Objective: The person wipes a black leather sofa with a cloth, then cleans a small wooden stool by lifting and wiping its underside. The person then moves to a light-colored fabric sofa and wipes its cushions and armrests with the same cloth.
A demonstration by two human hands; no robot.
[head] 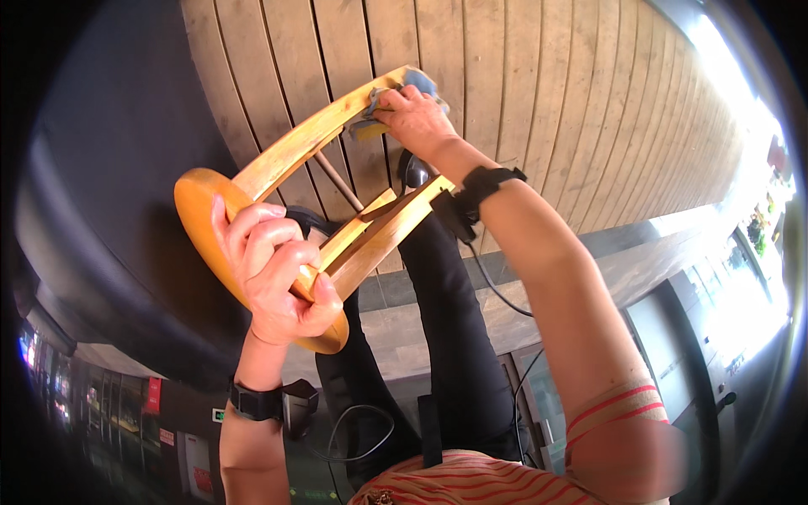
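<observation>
A wooden stool (pixel 293 154) with an orange-yellow oval seat is tilted on its side above the plank floor. My left hand (pixel 278 268) grips the seat edge close to where a leg joins it, with fingers bent over the wood. Near the far end of the upper leg, my right hand (pixel 413 117) presses a blue and yellow cloth (pixel 420 82) around the wood. A round brown rung (pixel 339 181) runs between the legs. The lower pair of legs points towards my right forearm. Both wrists wear black straps with small devices and cables.
Wooden planks (pixel 505 95) spread ahead and to the right. A dark curved surface (pixel 126 158) lies on the left. My legs in black trousers (pixel 448 315) are below the stool, with a shoe by its lower legs. A black cable (pixel 495 290) hangs near my right arm.
</observation>
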